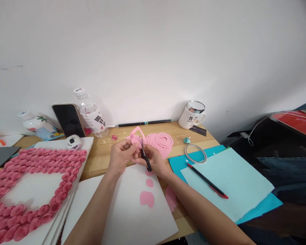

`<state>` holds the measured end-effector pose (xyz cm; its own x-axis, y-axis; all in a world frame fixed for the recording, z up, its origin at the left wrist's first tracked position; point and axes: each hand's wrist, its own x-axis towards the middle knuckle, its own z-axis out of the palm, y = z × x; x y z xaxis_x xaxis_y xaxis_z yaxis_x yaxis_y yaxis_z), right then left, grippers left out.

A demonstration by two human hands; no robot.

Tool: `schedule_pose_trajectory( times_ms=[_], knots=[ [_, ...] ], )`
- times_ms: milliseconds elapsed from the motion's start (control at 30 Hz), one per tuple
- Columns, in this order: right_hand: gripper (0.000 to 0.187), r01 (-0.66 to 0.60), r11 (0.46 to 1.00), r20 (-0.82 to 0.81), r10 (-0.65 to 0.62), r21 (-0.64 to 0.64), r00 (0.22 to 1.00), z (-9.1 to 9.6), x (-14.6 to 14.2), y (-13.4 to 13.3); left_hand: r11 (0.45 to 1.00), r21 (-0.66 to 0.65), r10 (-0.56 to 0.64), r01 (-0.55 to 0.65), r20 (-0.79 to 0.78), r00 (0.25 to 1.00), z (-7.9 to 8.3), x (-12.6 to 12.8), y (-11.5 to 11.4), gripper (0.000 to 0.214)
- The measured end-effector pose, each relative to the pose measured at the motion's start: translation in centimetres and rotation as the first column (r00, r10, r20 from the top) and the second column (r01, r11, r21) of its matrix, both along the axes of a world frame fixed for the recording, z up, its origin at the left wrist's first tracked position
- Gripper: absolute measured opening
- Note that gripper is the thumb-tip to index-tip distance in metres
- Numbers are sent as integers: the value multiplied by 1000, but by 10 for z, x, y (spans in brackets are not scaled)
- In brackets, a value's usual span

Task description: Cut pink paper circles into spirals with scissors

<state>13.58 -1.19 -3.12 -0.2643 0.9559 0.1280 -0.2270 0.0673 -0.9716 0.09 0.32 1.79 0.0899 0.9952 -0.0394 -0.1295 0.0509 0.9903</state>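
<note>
My left hand [121, 152] pinches a pink paper piece [136, 136] held above the desk, its fingers closed on it. Small black scissors [145, 158] sit in my right hand [156, 160], their blades pointing up into the pink paper. Both hands meet over the far edge of a white sheet [129, 211]. Pink paper scraps [147, 198] lie on that sheet below the hands. A pile of pink cut spirals [161, 141] rests on the wooden desk just behind my right hand.
A white board with rows of pink paper roses [40, 165] lies at left. Two bottles [91, 114], a phone [68, 119] and a white mug [191, 117] line the wall. Light blue paper [229, 183], a red pen [207, 181] and a tape ring [195, 153] lie at right.
</note>
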Motion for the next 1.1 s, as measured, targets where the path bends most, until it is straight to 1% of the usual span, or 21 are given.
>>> schedule_pose_trajectory(
  times_ms=[200, 367, 467, 700, 967, 1033, 1100],
  knots=[
    [44, 3, 1000, 7, -3, 9, 1000, 1, 0, 0, 1000, 13, -2, 2, 9, 1000, -2, 0, 0, 17],
    [46, 40, 999, 26, -41, 9, 999, 6, -1, 0, 1000, 21, -22, 22, 23, 999, -4, -1, 1, 14],
    [45, 33, 999, 22, -33, 1, 999, 6, 0, 0, 1000, 27, -8, 7, 37, 999, -3, -1, 2, 16],
    [43, 20, 998, 50, -17, -64, 999, 5, 1, -2, 999, 31, 33, -36, 80, 996, 2, -2, 2, 15],
    [41, 26, 993, 78, -17, -112, 997, 4, 0, -3, 996, 44, 79, -83, 102, 992, -2, -3, 5, 16],
    [40, 25, 994, 92, -15, -105, 996, 3, 0, -3, 995, 53, 83, -88, 96, 992, -3, -3, 5, 17],
    [39, 24, 996, 105, -14, -91, 994, 2, 0, -2, 995, 74, 70, -74, 52, 996, -3, -3, 4, 17]
  ],
)
